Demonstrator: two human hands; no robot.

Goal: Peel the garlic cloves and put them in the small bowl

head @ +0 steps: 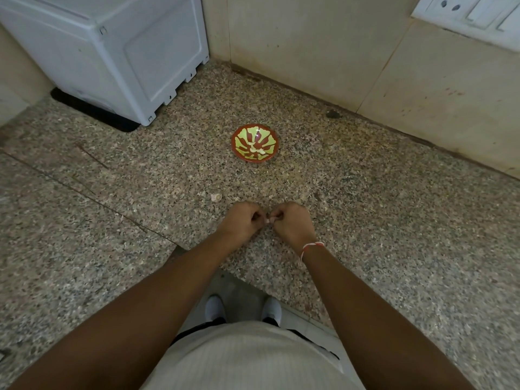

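A small red bowl (254, 143) with a yellow-green pattern stands on the speckled granite counter (365, 220), with a few pale peeled cloves (256, 149) lying in it. Nearer to me, my left hand (242, 221) and my right hand (289, 224) meet above the counter, fingers curled. Between their fingertips they pinch a small garlic clove (268, 220), mostly hidden by the fingers. A red and white thread is tied round my right wrist.
A scrap of garlic skin (216, 196) lies on the counter left of my hands. A white appliance (118, 52) on a black mat fills the back left. Beige tiled walls form a corner behind the bowl, with a switch plate (472, 15) at top right.
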